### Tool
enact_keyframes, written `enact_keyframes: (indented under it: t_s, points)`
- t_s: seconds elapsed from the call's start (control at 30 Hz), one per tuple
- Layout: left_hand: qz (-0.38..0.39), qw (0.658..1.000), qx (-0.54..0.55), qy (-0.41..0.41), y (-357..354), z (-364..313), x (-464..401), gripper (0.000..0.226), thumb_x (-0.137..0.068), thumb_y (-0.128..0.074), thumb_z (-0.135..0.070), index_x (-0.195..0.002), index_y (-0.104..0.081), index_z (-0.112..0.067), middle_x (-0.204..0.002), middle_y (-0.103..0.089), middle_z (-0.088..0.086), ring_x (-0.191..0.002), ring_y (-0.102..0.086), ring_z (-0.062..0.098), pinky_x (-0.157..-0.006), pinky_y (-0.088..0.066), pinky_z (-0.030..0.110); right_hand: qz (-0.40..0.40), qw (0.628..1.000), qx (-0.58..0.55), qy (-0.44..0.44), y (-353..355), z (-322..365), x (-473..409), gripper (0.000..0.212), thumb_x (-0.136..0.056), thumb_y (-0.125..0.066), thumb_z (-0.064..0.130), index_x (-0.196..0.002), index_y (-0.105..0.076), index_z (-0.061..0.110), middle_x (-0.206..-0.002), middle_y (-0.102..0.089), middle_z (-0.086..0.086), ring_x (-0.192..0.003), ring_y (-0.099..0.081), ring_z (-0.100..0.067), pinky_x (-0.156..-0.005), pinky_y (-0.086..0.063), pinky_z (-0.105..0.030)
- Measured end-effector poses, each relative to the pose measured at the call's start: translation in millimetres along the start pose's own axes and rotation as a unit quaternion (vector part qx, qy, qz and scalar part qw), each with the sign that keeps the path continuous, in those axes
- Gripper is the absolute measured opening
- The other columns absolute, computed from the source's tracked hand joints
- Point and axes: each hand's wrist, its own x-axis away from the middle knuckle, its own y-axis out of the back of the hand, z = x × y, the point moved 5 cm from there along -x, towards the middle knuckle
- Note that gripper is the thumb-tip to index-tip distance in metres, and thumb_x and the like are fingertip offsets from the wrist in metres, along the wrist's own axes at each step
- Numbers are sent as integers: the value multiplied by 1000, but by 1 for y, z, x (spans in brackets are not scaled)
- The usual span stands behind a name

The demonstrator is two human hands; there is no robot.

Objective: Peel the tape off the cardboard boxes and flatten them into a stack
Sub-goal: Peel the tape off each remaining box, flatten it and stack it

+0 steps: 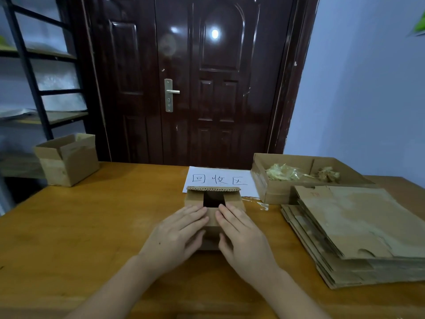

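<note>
A brown wooden bench (96, 226) fills the lower view in front of a dark door. At its far left corner stands an open cardboard box (67, 158); near the middle sits a small cardboard box (213, 199) with its top flaps partly open, just in front of a white paper sheet (220, 179) bearing handwritten characters. To the right, a shallow cardboard tray (276, 192) holds crumpled tape scraps (285, 172), and touching its near side lies a stack of flattened cardboard (358, 231), with a small tape scrap (263, 205) on the bare wood beside the tray.

Dark glossy door (184, 77) behind wooden table (92, 226); black shelving (34, 88) left; pale blue wall (368, 88) right.
</note>
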Motion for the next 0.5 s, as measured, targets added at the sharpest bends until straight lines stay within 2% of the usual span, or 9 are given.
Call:
enact_keyframes:
  t_s: [0.1, 0.23, 0.33, 0.43, 0.5]
  points:
    - [19, 999, 5, 30, 4, 7, -13, 36, -105, -49, -32, -131, -70, -19, -139, -63, -3, -136, -51, 5, -119, -36, 27, 7, 1000, -2, -1, 0, -2, -1, 57, -89, -73, 15, -143, -57, 16, -147, -57, 0, -141, -46, -15, -119, -35, -36]
    - [64, 995, -53, 60, 3, 21, -31, 43, -105, -49, -42, -143, -58, -23, -150, -53, -5, -143, -22, -6, -121, -10, 23, 37, 999, -7, -5, -2, -5, 0, 58, -92, -69, 17, -147, -53, 18, -152, -52, 2, -145, -40, -12, -121, -30, -32]
    - [111, 990, -37, 79, -6, 32, -38, 60, -103, -36, -57, -155, -40, -26, -160, -25, -12, -145, 15, -17, -118, 5, 15, 49, 999, -16, -16, -1, -7, -1, 59, -92, -69, 18, -148, -51, 20, -153, -50, 4, -147, -36, -10, -121, -21, -27]
    - [164, 979, -18, 122, -23, 48, -42, 80, -98, -24, -77, -164, -16, -32, -168, 0, -17, -147, 21, -13, -118, 12, 19, 67, 997, -24, -21, -2, -8, 0, 59, -95, -66, 21, -151, -47, 24, -156, -46, 7, -148, -28, -6, -121, -15, -23]
    - [192, 969, -3, 152, -32, 56, -44, 97, -89, -26, -91, -164, -3, -34, -167, 11, -21, -145, 24, -14, -117, 14, 19, 76, 997, -23, -22, -2, -9, 1, 58, -97, -63, 23, -152, -45, 25, -158, -43, 8, -149, -25, -5, -121, -14, -24]
